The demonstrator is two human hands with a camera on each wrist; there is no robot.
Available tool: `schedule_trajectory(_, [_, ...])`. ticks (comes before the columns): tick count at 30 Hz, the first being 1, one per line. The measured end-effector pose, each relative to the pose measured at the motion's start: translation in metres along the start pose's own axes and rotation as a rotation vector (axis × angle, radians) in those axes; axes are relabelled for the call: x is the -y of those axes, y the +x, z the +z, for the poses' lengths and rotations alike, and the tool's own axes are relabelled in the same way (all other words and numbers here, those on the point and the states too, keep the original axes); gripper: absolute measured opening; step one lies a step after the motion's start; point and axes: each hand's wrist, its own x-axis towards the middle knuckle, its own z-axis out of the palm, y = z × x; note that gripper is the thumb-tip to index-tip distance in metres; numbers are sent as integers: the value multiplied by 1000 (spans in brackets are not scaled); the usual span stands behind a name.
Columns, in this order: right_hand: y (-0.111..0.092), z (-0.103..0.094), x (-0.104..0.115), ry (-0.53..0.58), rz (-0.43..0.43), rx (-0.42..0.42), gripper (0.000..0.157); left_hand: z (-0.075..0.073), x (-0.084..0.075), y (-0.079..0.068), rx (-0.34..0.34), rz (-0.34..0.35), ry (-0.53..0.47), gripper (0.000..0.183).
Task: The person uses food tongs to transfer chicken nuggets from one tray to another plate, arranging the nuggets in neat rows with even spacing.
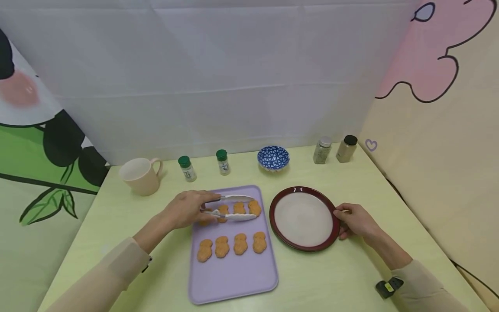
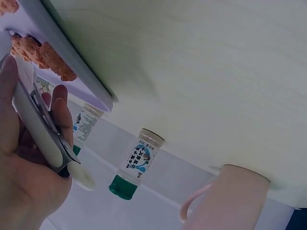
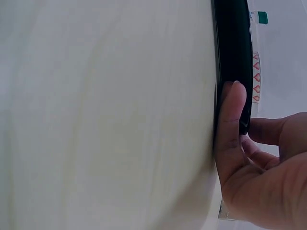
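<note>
My left hand [image 1: 189,209] grips a pair of tongs [image 1: 238,198] with white tips, seen from the handle side in the left wrist view. The spread tips hover around the far row of breaded nuggets [image 1: 254,208] on the purple tray [image 1: 234,281]; whether they touch one I cannot tell. A nearer row of nuggets [image 1: 240,244] lies on the same tray. To the right, my right hand [image 1: 356,221] pinches the rim of a round plate [image 1: 304,219] with a dark red border, thumb above and fingers beneath. Nothing lies on the plate.
Along the back stand a pink mug [image 1: 142,177], two green-capped shakers [image 1: 187,169] [image 1: 223,162], a blue patterned bowl [image 1: 273,158] and two spice jars [image 1: 322,151] [image 1: 346,149]. A white cloth [image 1: 234,86] hangs behind the table.
</note>
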Motion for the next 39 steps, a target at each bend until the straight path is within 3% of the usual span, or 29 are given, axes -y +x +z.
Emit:
schedule_trajectory(9, [1,-1,-3,2,0,-4,27,-16,-14,9,-27,-21,-14,64])
schedule_trajectory(17, [0,-4,-3,29,-5,0,26,-19,-64,65,-7,6,-13,70])
schedule_trajectory(22, [1,-3,-3,50,-18,6,26,-7,-95,100,33,17,-11,73])
schedule_trajectory(26, [0,-1,-3,42,-4,-3,26,8,-111,119,60,42,-23,71])
schedule_trajectory(32, [0,2,-1,43,13,-9,24,26,-122,131,64,70,17,69])
schedule_trajectory(39, [0,1,0,32,15,-30,24,38,-123,137,41,80,30,69])
